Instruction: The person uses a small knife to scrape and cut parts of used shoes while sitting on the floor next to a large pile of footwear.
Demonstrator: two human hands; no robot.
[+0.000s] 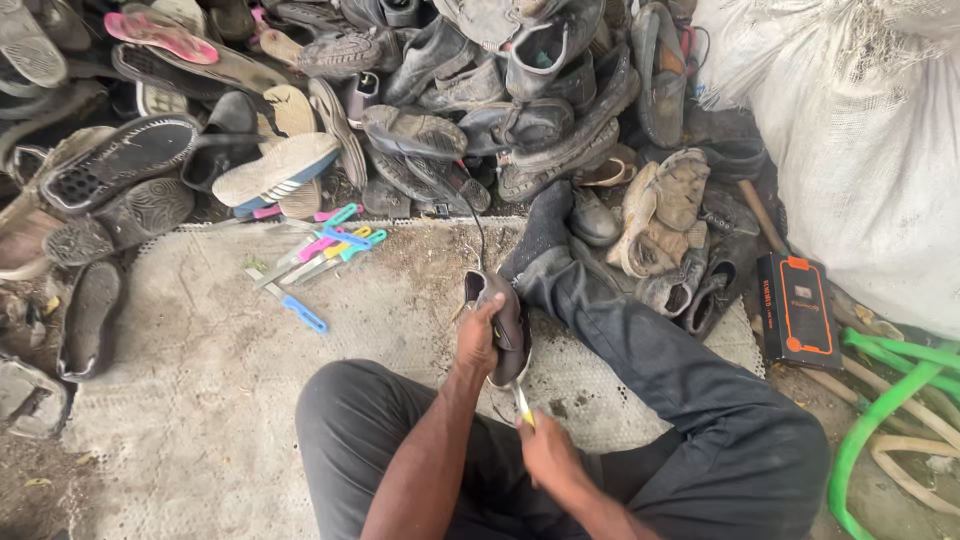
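The single view came from a camera on the person's head, looking steeply down and forward over the lap at the woven mat (200, 330) on the ground. It sat close to the mat's near edge, where the forearms and dark trousers filled the lower frame. Beyond the mat's far edge the view reached a pile of worn shoes (430, 110), and right of the mat a white sack (860, 130).
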